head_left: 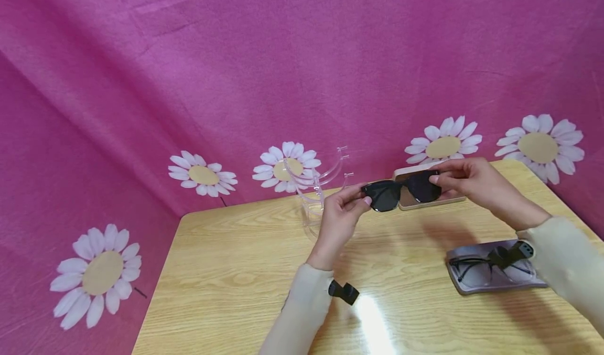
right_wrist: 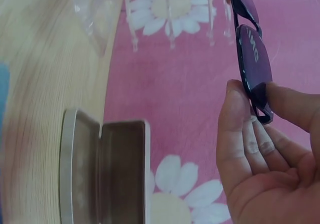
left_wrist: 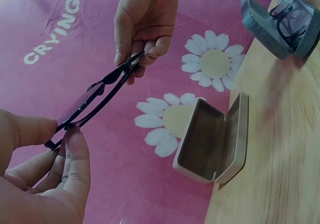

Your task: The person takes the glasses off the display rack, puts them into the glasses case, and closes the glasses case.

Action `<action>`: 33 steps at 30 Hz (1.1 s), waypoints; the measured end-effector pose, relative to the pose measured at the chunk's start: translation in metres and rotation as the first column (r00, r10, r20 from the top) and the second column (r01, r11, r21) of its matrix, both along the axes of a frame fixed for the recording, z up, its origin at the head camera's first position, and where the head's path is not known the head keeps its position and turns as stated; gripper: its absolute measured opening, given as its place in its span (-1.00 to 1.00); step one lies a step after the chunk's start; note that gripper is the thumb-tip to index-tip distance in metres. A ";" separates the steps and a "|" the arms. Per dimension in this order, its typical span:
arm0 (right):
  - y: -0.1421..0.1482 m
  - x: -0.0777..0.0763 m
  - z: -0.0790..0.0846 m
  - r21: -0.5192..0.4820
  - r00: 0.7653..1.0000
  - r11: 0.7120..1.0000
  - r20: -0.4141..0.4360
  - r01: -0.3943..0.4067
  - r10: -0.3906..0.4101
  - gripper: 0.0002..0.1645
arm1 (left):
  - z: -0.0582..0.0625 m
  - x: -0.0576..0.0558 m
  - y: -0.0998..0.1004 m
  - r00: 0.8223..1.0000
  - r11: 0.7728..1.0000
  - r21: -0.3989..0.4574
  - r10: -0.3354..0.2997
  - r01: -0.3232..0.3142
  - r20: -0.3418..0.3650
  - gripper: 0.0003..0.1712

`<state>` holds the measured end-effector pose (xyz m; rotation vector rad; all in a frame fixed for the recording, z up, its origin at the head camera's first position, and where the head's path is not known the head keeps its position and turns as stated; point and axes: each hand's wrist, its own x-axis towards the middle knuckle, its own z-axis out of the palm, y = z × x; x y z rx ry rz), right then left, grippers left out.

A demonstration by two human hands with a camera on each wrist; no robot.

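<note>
A pair of black sunglasses (head_left: 384,195) with dark lenses is held up over the far part of the table. My left hand (head_left: 341,216) pinches one end of the frame between thumb and fingers. At the other end, my right hand (head_left: 472,182) pinches the corner by its lens. In the left wrist view the temples of the sunglasses (left_wrist: 97,102) lie folded behind the lenses. Behind the sunglasses stands an open glasses case (head_left: 431,200), brown inside with a pale rim; in the right wrist view nothing lies in this case (right_wrist: 122,171).
A clear acrylic display stand (head_left: 311,208) is at the table's back, beside my left hand. Below my right forearm, an open grey case (head_left: 464,287) holds clear-lensed glasses (head_left: 476,271). A pink cloth (head_left: 283,56) with daisies hangs behind the wooden table (head_left: 226,271).
</note>
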<state>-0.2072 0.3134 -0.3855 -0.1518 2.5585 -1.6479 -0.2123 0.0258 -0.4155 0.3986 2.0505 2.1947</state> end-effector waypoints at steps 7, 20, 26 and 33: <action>0.017 -0.013 0.005 0.076 0.998 0.997 0.067 -0.010 0.005 -0.39 | -0.003 -0.009 0.015 0.999 1.000 0.001 -0.009 0.009 0.032 -0.59; 0.046 -0.032 0.006 0.082 0.985 0.994 0.162 -0.075 0.061 -0.34 | -0.007 -0.028 0.036 0.994 0.998 0.047 -0.038 0.033 0.104 -0.58; 0.056 -0.042 0.001 0.093 0.979 0.991 0.193 -0.091 0.072 -0.30 | -0.014 -0.040 0.046 0.975 0.991 0.122 -0.074 0.049 0.210 -0.58; 0.061 -0.055 -0.006 0.026 0.974 0.997 0.216 -0.075 0.068 -0.38 | -0.020 -0.050 0.056 0.967 0.995 0.096 -0.044 0.020 0.249 -0.58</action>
